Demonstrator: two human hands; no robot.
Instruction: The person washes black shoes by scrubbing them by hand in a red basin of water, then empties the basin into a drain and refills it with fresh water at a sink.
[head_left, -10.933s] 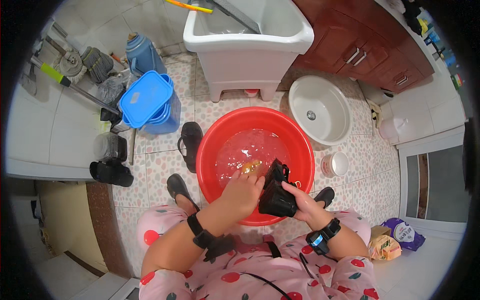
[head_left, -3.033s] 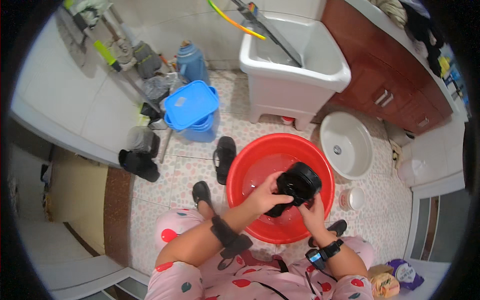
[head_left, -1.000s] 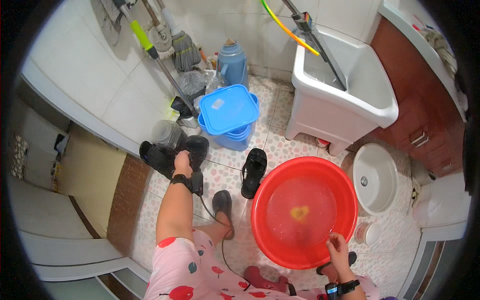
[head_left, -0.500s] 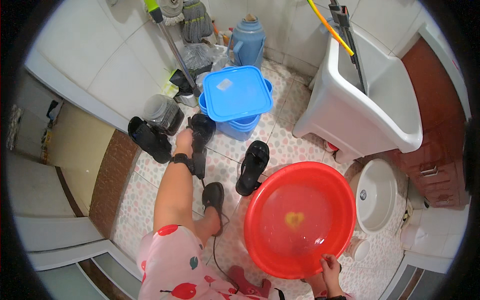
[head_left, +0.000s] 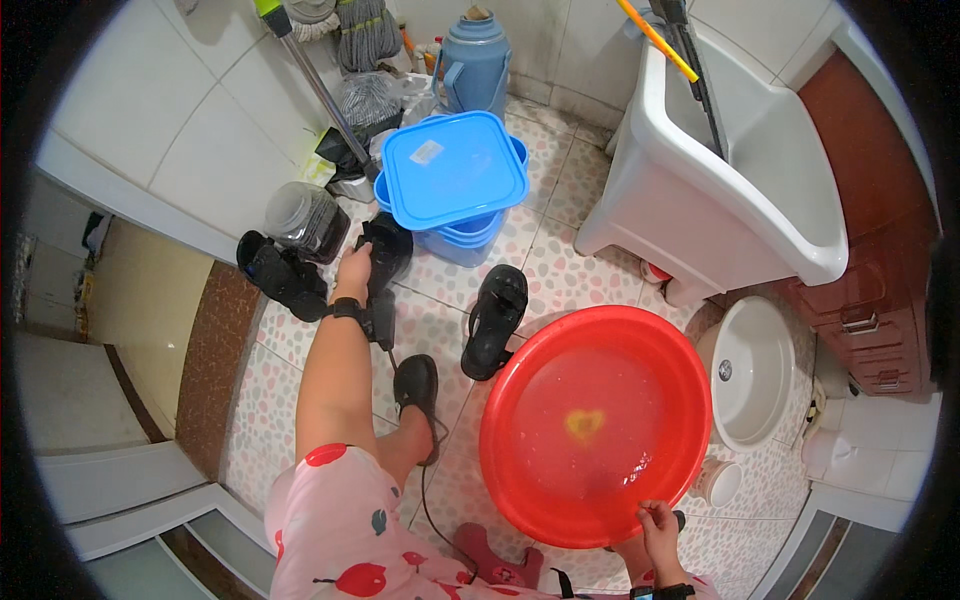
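My left hand (head_left: 353, 270) reaches far out to the left, its fingers closed on a black sandal (head_left: 390, 252) beside the blue bucket. Another black sandal (head_left: 275, 275) lies to the left of that hand, and one more black sandal (head_left: 496, 320) rests on the tiles by the basin. A large red basin (head_left: 505, 400) holds clear water with a yellow heart-shaped mark showing through it. Over the basin's near right rim, my right hand (head_left: 660, 530) has its fingertips curled together; whether they grip the rim I cannot tell.
A blue bucket with a square lid (head_left: 455, 170), a clear jar (head_left: 305, 218) and a blue thermos flask (head_left: 475, 70) stand along the wall. On the right are a white sink (head_left: 670, 190), a white round tub (head_left: 755, 380) and a small cup (head_left: 722, 483).
The whole view has shifted slightly, so things appear a little further left and up. My left hand stays at the same sandal, and my right hand stays by the basin rim.
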